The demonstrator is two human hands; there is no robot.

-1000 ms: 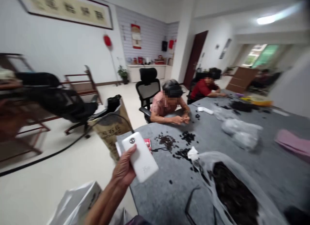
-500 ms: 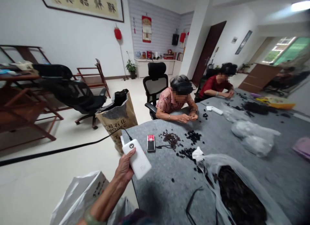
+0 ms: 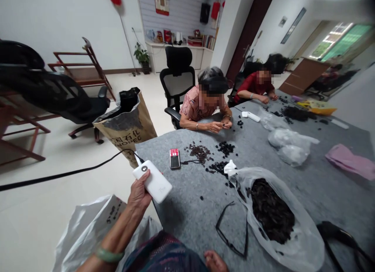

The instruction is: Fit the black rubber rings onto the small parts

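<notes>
White power bank [image 3: 155,185] is sitting in the left hand [image 3: 140,194], whose grip is clasping it by the left edge of the table [image 3: 193,197], a black cable [image 3: 58,177] running leftward. Further right, a phone [image 3: 175,159] is lying near brown bits [image 3: 200,153]; the right hand [image 3: 216,261] is showing low down, its grip impossible to tell; glasses [image 3: 246,237] are lying just beside a plastic bag [image 3: 306,244] holding dark pieces [image 3: 272,213].

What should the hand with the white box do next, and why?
Perhaps the left hand should bring the white box farther over the table and lay it near the phone, since it's held up by the table's edge with a black cable attached.
</notes>
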